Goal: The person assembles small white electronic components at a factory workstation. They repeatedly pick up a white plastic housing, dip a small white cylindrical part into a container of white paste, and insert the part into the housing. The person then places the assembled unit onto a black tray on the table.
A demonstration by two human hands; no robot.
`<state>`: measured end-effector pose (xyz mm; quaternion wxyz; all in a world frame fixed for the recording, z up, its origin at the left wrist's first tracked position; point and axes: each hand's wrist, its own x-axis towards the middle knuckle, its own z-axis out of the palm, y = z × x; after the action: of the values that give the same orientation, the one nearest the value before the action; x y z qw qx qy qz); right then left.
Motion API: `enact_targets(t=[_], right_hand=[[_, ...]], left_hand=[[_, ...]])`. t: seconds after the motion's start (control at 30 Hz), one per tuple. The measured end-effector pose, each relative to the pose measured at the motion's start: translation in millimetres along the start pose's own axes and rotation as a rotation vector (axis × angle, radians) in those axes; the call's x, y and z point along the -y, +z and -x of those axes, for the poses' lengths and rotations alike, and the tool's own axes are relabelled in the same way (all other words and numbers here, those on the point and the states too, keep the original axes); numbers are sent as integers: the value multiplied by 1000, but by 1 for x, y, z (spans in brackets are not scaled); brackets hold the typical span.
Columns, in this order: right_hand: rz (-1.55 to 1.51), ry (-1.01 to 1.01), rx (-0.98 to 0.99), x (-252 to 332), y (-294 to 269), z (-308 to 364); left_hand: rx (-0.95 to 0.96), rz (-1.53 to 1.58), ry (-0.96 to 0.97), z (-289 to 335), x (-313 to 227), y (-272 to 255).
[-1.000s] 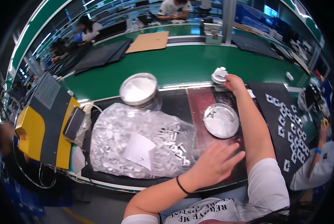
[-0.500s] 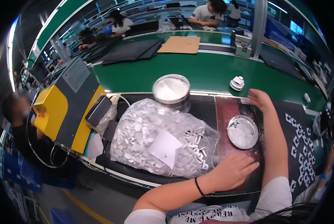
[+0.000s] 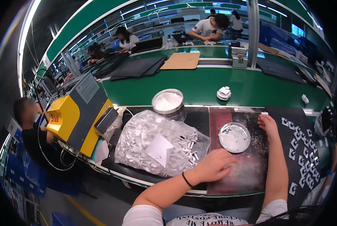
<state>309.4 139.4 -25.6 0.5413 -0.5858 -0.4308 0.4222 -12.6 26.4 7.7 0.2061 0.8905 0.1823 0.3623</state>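
My left hand (image 3: 215, 165) hovers over the dark red strip of the work mat (image 3: 219, 120), fingers curled in together. Whatever they may hold is hidden. Just beyond it sits a round shallow metal dish (image 3: 234, 138) with white paste or powder in it. My right hand (image 3: 270, 125) is farther off, right of the dish, its fingers closed at a small white piece (image 3: 264, 113). On the left lies a large clear plastic bag (image 3: 138, 128) full of white plastic parts. A paper slip (image 3: 159, 150) rests on top, and stemmed parts (image 3: 187, 147) show at the bag's right end.
Behind the bag stands a round metal tin (image 3: 168, 103) with white contents. A yellow and grey machine (image 3: 78, 116) is at left. Rows of small white pieces (image 3: 304, 158) lie on a black mat at right. Stacked white parts (image 3: 224, 93) sit on the green bench; people work beyond.
The view has shifted, so the bench items sit lower in it. My right hand has closed its fingers and come nearer. The left hand's fingers have drawn closer together.
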Motion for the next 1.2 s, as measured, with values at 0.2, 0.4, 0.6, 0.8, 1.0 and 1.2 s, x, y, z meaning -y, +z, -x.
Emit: enact_targets(t=[0.2, 0.4, 0.6, 0.8, 1.0, 1.2], right_hand=[[-38, -81, -2, 9, 1, 5], [40, -149, 5, 8, 6, 5], [34, -151, -17, 5, 5, 4], [65, -157, -33, -1, 1, 0], [68, -175, -40, -5, 1, -3], [349, -296, -71, -24, -11, -17]], left_hand=[[-106, -105, -93, -3, 7, -18], [-94, -120, -81, -4, 10, -20], [-93, -134, -103, -3, 13, -22], [-105, -132, -82, -4, 14, -22], [-40, -132, -129, -2, 13, -21], [-82, -125, -88, -5, 15, -19]])
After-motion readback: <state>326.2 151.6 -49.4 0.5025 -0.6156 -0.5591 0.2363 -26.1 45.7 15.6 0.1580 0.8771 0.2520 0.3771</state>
